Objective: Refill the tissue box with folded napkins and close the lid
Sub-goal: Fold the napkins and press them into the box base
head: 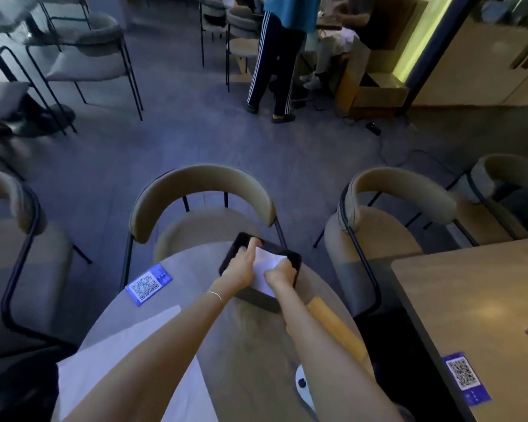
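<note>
Both hands press white napkins (267,266) into the black tissue box (293,260): left hand (240,269) with forefinger extended, right hand (282,274) curled on them. The box sits at the desk's (250,345) twelve o'clock edge; wooden lid (336,327) at four o'clock, QR card (148,284) at nine, chair (201,205) beyond.

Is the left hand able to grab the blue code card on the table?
Probably yes. The left hand is busy pressing napkins into the box, but the card lies uncovered just to its left.
</note>
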